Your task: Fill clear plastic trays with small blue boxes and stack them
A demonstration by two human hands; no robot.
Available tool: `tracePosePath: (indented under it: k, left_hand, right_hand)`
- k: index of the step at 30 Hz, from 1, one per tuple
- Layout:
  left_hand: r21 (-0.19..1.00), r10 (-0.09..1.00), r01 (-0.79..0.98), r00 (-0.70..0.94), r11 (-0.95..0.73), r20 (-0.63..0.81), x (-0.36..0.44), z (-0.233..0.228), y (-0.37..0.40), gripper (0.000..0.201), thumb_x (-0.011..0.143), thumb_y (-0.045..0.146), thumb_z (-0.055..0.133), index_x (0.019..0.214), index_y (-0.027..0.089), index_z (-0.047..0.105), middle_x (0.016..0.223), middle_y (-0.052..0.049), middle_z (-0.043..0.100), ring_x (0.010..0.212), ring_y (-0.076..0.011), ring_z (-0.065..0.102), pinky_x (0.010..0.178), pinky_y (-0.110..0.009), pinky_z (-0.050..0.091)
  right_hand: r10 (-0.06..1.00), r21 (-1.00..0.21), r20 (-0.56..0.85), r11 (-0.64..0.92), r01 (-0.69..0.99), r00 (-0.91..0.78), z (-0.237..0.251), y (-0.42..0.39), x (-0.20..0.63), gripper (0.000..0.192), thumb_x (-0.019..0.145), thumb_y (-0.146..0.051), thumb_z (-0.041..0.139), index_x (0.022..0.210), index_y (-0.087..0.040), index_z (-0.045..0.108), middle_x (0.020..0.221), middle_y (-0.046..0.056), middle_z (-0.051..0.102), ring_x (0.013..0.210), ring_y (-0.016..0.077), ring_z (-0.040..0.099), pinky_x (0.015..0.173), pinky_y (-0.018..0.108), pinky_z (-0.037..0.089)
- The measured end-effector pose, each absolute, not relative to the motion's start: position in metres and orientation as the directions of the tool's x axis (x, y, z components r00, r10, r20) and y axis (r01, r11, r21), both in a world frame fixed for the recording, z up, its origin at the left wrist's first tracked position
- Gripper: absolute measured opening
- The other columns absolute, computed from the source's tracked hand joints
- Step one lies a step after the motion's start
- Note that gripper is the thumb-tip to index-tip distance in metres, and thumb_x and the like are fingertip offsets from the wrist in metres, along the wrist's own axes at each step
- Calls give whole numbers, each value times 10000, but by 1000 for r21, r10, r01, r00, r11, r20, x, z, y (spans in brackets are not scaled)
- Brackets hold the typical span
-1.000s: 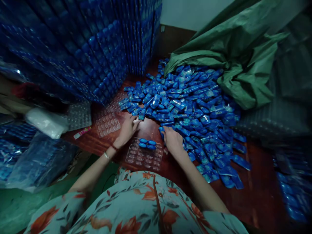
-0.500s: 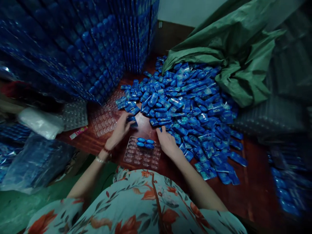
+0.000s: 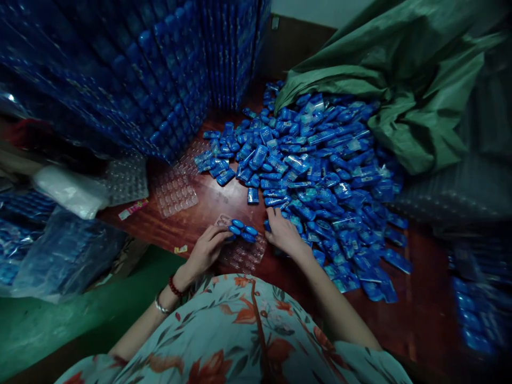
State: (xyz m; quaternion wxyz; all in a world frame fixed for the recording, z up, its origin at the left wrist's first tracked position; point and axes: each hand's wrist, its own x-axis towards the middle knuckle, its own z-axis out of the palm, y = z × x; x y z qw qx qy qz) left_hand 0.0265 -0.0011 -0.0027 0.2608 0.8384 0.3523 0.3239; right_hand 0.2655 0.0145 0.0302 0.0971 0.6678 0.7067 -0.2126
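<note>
A clear plastic tray (image 3: 242,258) with rows of moulded pockets lies on the table near my body. Several glossy blue packs (image 3: 248,233) sit in its upper rows. My left hand (image 3: 208,246) is at the tray's upper left, fingers closed on a small blue pack at the end of the filled row, mostly covered by the fingertips. At the near left edge of the heap of blue packs (image 3: 316,165), my right hand (image 3: 283,230) has its fingers curled round another blue pack (image 3: 267,225), which shows only in part.
Tall stacks of filled blue trays (image 3: 168,85) rise at the back left. More clear trays (image 3: 176,194) lie left on the table (image 3: 216,197). A green sack (image 3: 384,80) drapes behind the heap. A plastic-wrapped bundle (image 3: 72,253) stands lower left.
My left hand has come down from the heap's edge to the tray with a blue pack. My right hand stays by the heap. The view has shifted slightly.
</note>
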Motion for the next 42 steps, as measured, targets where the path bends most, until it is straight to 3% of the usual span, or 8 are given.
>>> tracePosePath:
  k: [7, 10, 13, 16, 20, 27, 34, 42]
  left_hand:
    - [546, 632, 436, 738, -715, 238, 17, 6, 15, 332, 859, 33, 372, 1108, 165, 549, 987, -95, 575, 893, -177, 539, 765, -290, 484]
    - [532, 660, 488, 726, -692, 193, 18, 14, 13, 319, 835, 12, 368, 1044, 160, 558, 916, -76, 551, 821, -157, 538, 702, -252, 478]
    - [463, 687, 562, 710, -686, 155, 20, 16, 6, 289, 840, 14, 360, 1011, 151, 548, 886, -67, 534, 768, -150, 526, 650, -235, 461]
    - [345, 678, 601, 714, -721, 173, 22, 15, -4, 256, 882, 69, 358, 1052, 147, 534, 876, -70, 534, 764, -168, 513, 635, -251, 453]
    - [277, 621, 562, 752, -779, 220, 28, 16, -13, 268, 898, 112, 362, 1105, 126, 532, 934, -108, 563, 828, -208, 513, 698, -312, 477]
    - [359, 624, 535, 752, -765, 212, 33, 12, -8, 295, 922, 126, 337, 1115, 153, 559, 995, -125, 595, 916, -216, 555, 773, -354, 508]
    - [441, 657, 492, 630, -750, 414, 28, -18, -5, 407, 933, 130, 380, 1329, 219, 400, 1082, -108, 573, 977, -180, 569, 759, -308, 525]
    - [524, 666, 445, 641, -727, 380, 36, -11, 15, 303, 924, 215, 430, 1207, 202, 537, 1139, -122, 508, 1033, -196, 557, 815, -325, 523]
  right_hand:
    - [978, -646, -211, -131, 752, -10, 47, -8, 310, 199, 773, -351, 645, 876, -181, 622, 862, 38, 560, 718, 163, 587, 679, 287, 477]
    - [947, -826, -316, -247, 506, -54, 56, -35, 305, 235, 818, -381, 599, 958, -193, 611, 695, -11, 585, 522, 128, 559, 525, 255, 476]
    - [968, -881, -225, -152, 449, -114, 50, -59, 280, 174, 856, -303, 560, 999, -212, 603, 773, 9, 628, 659, 155, 622, 615, 274, 521]
    - [993, -820, 90, 117, 560, -75, 31, -69, 254, 217, 890, -196, 489, 1082, -225, 585, 993, 61, 603, 945, 177, 599, 845, 317, 504]
    - [931, -582, 262, 362, 728, -254, 13, -67, 245, 368, 890, -59, 347, 1194, -152, 534, 1048, 122, 571, 996, 194, 576, 837, 307, 510]
    - [868, -300, 111, 493, 817, -483, 26, -56, 235, 357, 893, -61, 336, 1176, -125, 545, 974, 110, 582, 858, 181, 580, 674, 250, 502]
    - [924, -380, -82, 319, 868, -375, 31, -42, 227, 285, 882, -70, 398, 1083, -175, 571, 992, 77, 562, 778, 149, 578, 616, 237, 455]
    - [936, -271, 78, 351, 896, -343, 22, -30, 231, 277, 923, -134, 407, 1124, -175, 592, 937, 76, 594, 839, 167, 563, 683, 253, 428]
